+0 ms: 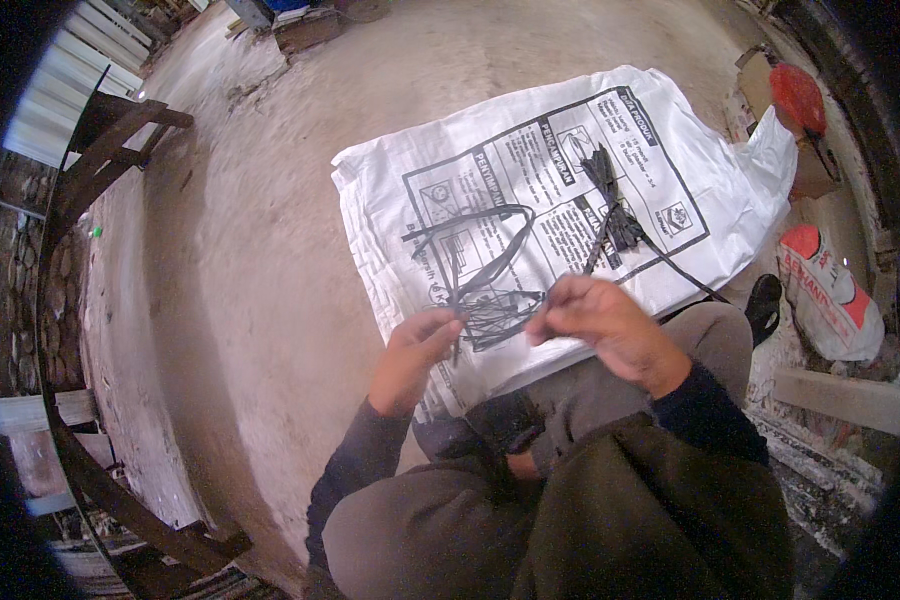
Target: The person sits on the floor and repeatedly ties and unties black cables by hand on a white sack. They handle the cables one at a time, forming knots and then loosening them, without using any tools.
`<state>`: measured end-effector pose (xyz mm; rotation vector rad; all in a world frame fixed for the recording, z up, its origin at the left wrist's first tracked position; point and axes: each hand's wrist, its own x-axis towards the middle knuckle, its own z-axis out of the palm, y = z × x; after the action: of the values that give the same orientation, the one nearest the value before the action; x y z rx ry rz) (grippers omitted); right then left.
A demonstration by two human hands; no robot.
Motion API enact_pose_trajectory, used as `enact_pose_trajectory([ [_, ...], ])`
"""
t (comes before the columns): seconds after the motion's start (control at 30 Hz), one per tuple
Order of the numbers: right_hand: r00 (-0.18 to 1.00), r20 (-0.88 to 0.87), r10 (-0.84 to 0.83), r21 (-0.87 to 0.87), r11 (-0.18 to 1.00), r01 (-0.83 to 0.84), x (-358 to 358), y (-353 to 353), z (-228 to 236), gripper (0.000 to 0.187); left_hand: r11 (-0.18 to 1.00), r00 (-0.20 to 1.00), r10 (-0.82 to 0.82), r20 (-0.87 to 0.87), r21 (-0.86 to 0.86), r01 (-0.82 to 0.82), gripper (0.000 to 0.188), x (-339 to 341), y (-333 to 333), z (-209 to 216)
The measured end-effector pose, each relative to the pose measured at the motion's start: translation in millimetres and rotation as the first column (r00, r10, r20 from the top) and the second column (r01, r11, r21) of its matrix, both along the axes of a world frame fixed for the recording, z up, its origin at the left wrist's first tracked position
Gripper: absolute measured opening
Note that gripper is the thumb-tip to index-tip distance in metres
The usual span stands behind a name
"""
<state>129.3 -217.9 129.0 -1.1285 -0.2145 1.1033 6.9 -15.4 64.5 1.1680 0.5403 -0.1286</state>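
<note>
A white printed sack lies flat on the floor in front of my knees. Over its near edge, a loose tangle of thin black strips stretches between my hands, with a longer bent strip looping away from it. My left hand is closed, thumb and forefinger pinching the black strips at their left end. At the right end, my right hand has its fingers bent together around a thin strip; motion blurs the fingertips. Farther right on the sack rests a tied bundle of black strips, its long tails spreading outward.
My bent knee borders the sack at right. Beyond it sit a red-and-white bag and a red object. Bare concrete floor extends left, toward a dark wooden frame. A wooden bar lies at far right.
</note>
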Motion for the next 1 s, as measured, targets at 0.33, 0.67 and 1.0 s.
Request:
enact_pose_trajectory([
  [0.33, 1.000, 0.010, -0.005, -0.176, 0.984, 0.007, -29, 11, -23, 0.016, 0.982, 0.996, -0.091, 0.012, 0.166, 0.088, 0.017, 11, -35, 31],
  [0.67, 0.992, 0.123, 0.005, -0.155, 0.988, 0.014, -31, 11, -30, 0.018, 0.980, 0.980, -0.181, -0.087, 0.064, 0.187, 0.019, 12, -28, 65],
  [1.0, 0.952, 0.278, -0.127, -0.034, 0.989, 0.142, -13, -5, -18, 0.011, 0.934, 0.942, -0.336, 0.000, 0.128, 0.334, 0.018, 53, -43, 84],
])
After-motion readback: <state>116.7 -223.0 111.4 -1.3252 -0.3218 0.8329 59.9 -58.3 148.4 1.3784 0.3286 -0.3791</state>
